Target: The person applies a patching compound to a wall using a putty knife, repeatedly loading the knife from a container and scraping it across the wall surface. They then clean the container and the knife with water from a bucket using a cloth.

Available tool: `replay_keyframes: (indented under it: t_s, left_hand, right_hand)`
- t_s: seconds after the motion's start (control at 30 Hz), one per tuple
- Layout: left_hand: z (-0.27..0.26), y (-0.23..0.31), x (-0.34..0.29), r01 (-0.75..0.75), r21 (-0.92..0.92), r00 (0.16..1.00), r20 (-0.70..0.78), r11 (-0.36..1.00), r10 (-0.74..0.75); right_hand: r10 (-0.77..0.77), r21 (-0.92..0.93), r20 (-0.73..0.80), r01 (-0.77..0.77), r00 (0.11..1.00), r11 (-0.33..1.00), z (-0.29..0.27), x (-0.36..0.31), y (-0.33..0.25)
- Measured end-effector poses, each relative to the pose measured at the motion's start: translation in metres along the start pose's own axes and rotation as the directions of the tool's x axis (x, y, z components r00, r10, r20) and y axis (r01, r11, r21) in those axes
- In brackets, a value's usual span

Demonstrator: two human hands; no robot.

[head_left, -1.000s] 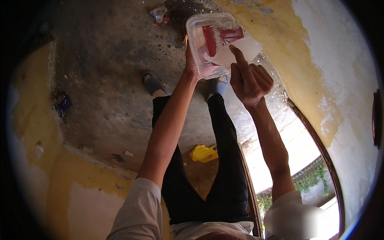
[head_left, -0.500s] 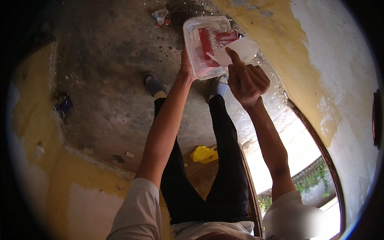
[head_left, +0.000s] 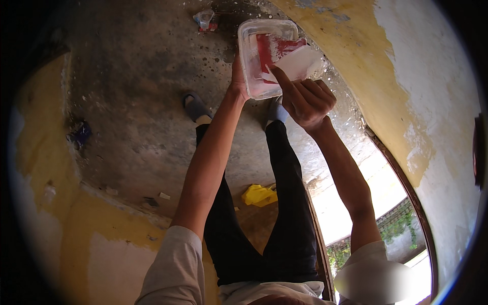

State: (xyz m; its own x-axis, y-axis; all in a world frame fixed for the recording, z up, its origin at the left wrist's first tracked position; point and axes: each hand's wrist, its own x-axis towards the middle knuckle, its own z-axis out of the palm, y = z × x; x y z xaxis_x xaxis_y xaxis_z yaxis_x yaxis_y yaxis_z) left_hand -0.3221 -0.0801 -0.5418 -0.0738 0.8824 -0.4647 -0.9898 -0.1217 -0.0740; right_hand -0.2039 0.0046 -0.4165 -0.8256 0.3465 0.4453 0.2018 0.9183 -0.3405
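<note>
My left hand grips the near left side of a clear plastic tub, its fingers mostly hidden beneath. White residue coats the tub's walls. A flat red scraper smeared with white paste lies across the tub's opening; where its handle is, I cannot see. My right hand is closed on a thin whitish scraper blade, index finger stretched along it. That blade overlaps the red scraper and the tub's right edge.
A yellow wall with white patches curves along the right. On the stained concrete floor lie a small clear cup, a dark blue wrapper and a yellow bag. A doorway opens at lower right.
My right hand has drawn slightly left and nearer, tilting the whitish blade across the red scraper. The tub has shifted slightly right with my left hand.
</note>
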Motion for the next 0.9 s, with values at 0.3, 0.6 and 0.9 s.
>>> replay_keyframes:
  t_s: [0.3,0.6,0.9]
  left_hand:
    - [-0.001,0.001,-0.005,0.029,0.094,0.997,-0.069,0.995,-0.023]
    - [0.0,0.009,-0.009,0.031,0.017,0.999,0.043,0.999,-0.032]
    - [-0.016,0.009,-0.002,0.088,-0.185,0.993,0.097,0.979,-0.071]
  right_hand:
    - [0.067,0.053,-0.006,-0.066,0.998,0.996,0.001,0.002,0.004]
    - [0.355,0.174,-0.113,-0.333,0.928,0.927,0.003,-0.001,0.001]
    - [0.063,-0.007,-0.002,-0.063,0.998,0.998,0.006,0.0,0.006]
